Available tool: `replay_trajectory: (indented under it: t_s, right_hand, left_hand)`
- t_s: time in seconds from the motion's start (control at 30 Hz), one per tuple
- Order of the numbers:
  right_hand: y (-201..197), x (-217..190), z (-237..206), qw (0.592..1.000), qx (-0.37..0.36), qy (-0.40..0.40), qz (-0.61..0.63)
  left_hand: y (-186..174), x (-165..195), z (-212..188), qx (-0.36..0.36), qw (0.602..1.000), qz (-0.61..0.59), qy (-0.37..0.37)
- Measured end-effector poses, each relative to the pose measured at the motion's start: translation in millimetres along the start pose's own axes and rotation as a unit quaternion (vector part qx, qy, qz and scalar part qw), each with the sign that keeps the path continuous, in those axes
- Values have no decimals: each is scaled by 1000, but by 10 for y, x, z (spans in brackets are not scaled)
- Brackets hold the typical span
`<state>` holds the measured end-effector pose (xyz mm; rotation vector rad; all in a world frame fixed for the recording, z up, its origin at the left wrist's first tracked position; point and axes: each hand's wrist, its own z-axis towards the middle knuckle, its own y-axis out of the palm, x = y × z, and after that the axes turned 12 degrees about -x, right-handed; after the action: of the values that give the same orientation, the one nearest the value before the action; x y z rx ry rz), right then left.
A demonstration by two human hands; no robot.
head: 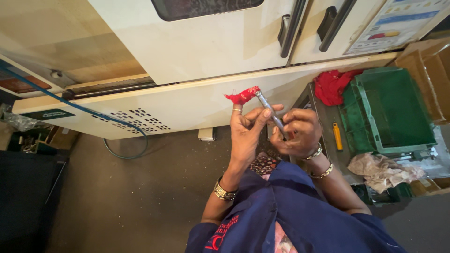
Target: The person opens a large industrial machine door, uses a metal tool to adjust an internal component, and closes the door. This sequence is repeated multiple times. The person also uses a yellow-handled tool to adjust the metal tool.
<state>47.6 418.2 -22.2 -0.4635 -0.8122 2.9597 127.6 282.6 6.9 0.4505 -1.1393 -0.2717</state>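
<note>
Two hands (247,133) (296,131) on one metal rod (272,115), one red rag (242,96)

A thin metal rod (272,114) is held between the left hand (247,131) and the right hand (296,132), a scrap of cloth (242,96) wrapped on its far tip. Behind the hands a machine cabinet (197,42) is seen. To the right, a crate (391,110) is set on a small table (328,124), a rag (332,84) bunched at its far left corner, crumpled paper (382,169) laid in front.

Both arms are raised, left hand (247,125) pinching with fingertips, right hand (296,132) curled closed.
</note>
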Motion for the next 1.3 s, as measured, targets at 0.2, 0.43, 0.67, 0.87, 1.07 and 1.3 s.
replay_trajectory:
  t_s: [0.2,0.43,0.67,0.87,1.07,1.3]
  right_hand:
    - [81,69,20,997,8,-61,52]
    - [140,46,91,997,21,-45,56]
    - [119,19,142,998,18,-37,40]
    - [125,-1,197,998,4,-30,64]
    - [145,-62,291,996,-3,-14,85]
    - [130,-92,369,994,-20,-15,105]
  left_hand:
    - [18,13,6,-5,1000,-8,2]
    - [-14,-3,26,4,1000,-18,6]
    - [-17,-17,41,4,999,-38,13]
    - [-53,-2,39,6,1000,-22,6]
    - [-77,-18,32,17,999,-32,7]
    - [-107,-11,17,21,999,-18,18]
